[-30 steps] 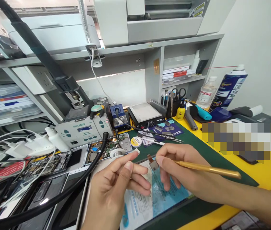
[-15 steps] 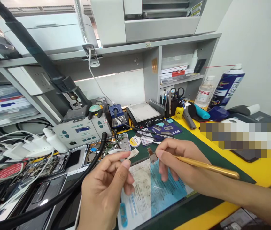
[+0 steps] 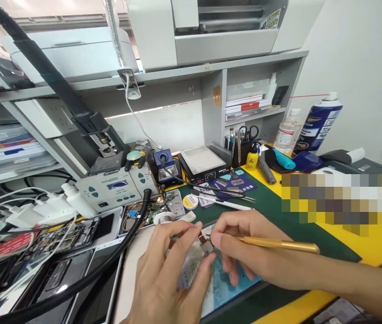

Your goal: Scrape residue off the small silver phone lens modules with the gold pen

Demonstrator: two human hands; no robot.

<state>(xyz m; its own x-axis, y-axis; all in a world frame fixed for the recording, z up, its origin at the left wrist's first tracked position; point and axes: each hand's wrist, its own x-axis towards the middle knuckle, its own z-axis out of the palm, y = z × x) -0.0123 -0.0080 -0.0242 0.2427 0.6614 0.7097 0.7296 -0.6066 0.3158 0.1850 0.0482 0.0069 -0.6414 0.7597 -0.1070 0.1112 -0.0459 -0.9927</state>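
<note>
My right hand [image 3: 241,243] is closed around a slim gold pen-shaped tool [image 3: 279,244], its handle pointing right. At its fingertips is a small silver module with a brown flex cable [image 3: 206,246]; whether fingers or tool tip hold it is hidden. My left hand [image 3: 174,270] reaches in from the left with thumb and index finger apart on either side of the module. I cannot tell whether they touch it. Under both hands lies a stained blue and white printed sheet [image 3: 234,285] on the green mat [image 3: 299,220].
Beyond the hands lie tweezers [image 3: 245,197], a white-handled tool [image 3: 231,205] and a tray of circuit boards [image 3: 153,209]. A hot plate [image 3: 202,161] stands behind. A thick black hose [image 3: 123,252] curves along the left. Opened phones [image 3: 56,274] lie there too.
My left hand has moved right and its thumb and index finger have spread around the module. My right hand has shifted slightly left and down with the tool and module.
</note>
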